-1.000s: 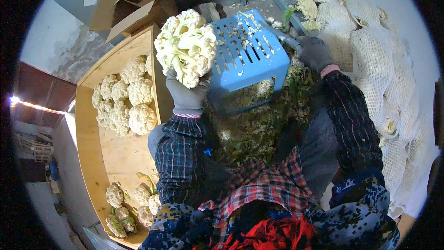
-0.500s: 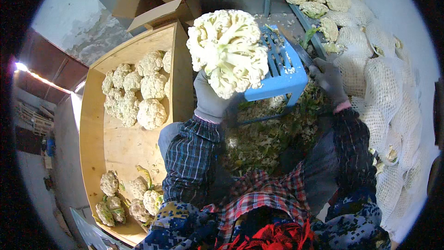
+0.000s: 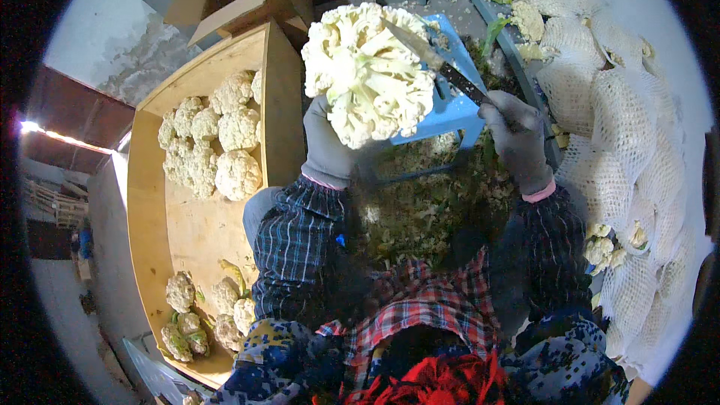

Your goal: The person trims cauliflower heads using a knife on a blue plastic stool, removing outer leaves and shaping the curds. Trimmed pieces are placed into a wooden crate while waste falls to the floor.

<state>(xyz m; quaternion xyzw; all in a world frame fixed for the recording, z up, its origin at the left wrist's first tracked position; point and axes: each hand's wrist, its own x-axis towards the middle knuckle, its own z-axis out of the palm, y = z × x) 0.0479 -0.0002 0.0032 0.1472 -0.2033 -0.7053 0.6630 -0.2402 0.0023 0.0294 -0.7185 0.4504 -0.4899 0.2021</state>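
A large white cauliflower [image 3: 360, 79], its cut stem side showing, is held up by my gloved left hand [image 3: 327, 144], whose fingers are partly hidden beneath it. My gloved right hand [image 3: 517, 135] grips the dark handle of a knife [image 3: 465, 82]. The blade reaches left over the upper right of the cauliflower; whether its tip touches the florets I cannot tell. Behind and below them stands a small blue plastic stool [image 3: 459, 124] with slots in its top and white crumbs on it.
To the left, a wooden crate [image 3: 271, 105] holds several cauliflowers in two groups. An open cardboard box [image 3: 238, 11] stands beyond it. White mesh sacks [image 3: 574, 79] of cauliflower are piled at right. Leaf scraps [image 3: 412, 217] litter the floor between my legs.
My right hand has brought the knife from beside the stool leftward and up, its blade now over the cauliflower. My left hand still holds the cauliflower, and the whole view has shifted slightly.
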